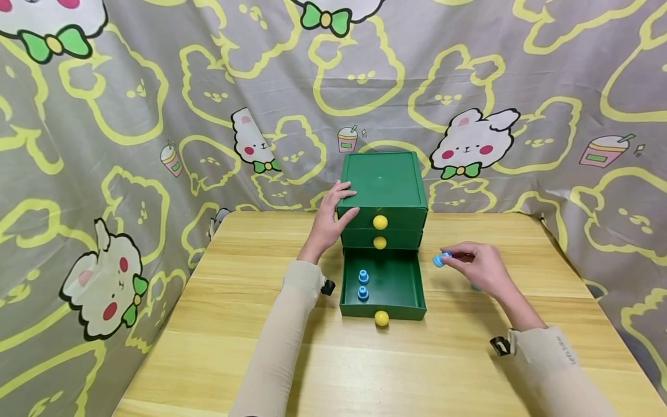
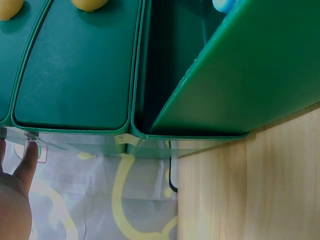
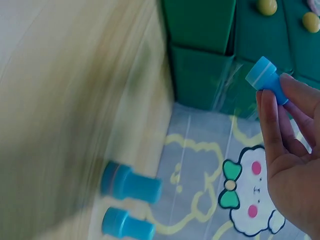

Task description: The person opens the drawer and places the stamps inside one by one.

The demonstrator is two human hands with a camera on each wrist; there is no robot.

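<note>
A green drawer chest [image 1: 383,179] with yellow round knobs stands on the table. Its bottom drawer [image 1: 396,313] is pulled out, holding two small blue stamps [image 1: 363,293] upright in a row along the left side. My left hand [image 1: 329,219] rests against the chest's upper left edge, fingers spread and the thumb near the front. To the right of the drawer, my right hand [image 1: 484,269] pinches another blue stamp [image 3: 265,75] between thumb and fingertips, tilted. Two more blue stamps [image 3: 131,184] stand on the table in the right wrist view, mostly hidden by the hand in the head view.
The wooden table [image 1: 219,324] reaches back to a grey patterned curtain [image 1: 292,52] that hangs behind and on both sides. The two upper drawers, with yellow knobs [image 1: 380,222], are pushed in.
</note>
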